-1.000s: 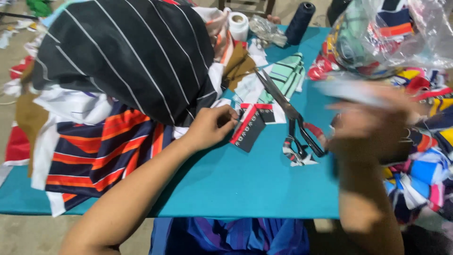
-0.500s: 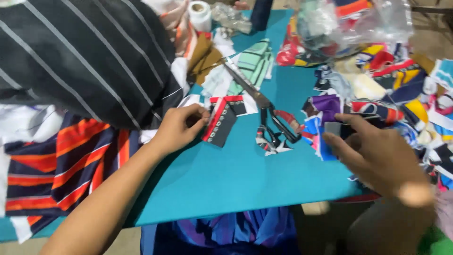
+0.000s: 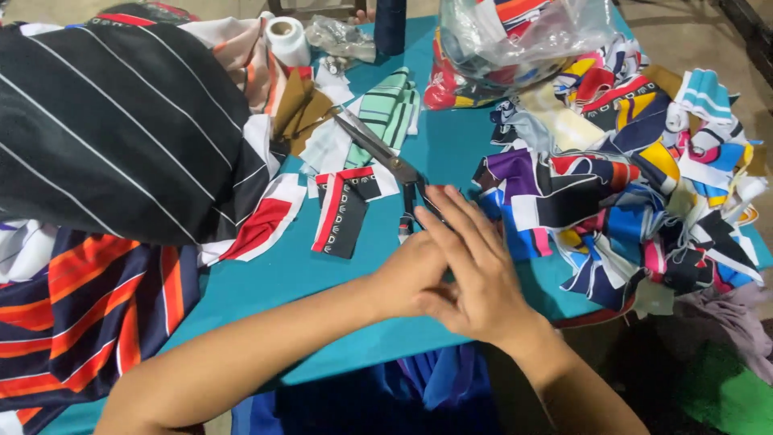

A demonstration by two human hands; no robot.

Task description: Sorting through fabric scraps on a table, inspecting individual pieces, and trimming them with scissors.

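Both hands meet at the scissors' (image 3: 386,153) handles on the teal desk (image 3: 322,274): left hand (image 3: 415,270) curled, grip hidden; right hand (image 3: 475,278) open-fingered; cut scraps (image 3: 346,205) lie around, none being cut.

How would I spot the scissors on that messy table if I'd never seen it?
Start at the teal table, between the big black striped cloth on the left and the heap of colourful scraps on the right. The scissors lie diagonally in the middle, handles under both hands. They are the only long metal thing among fabric.
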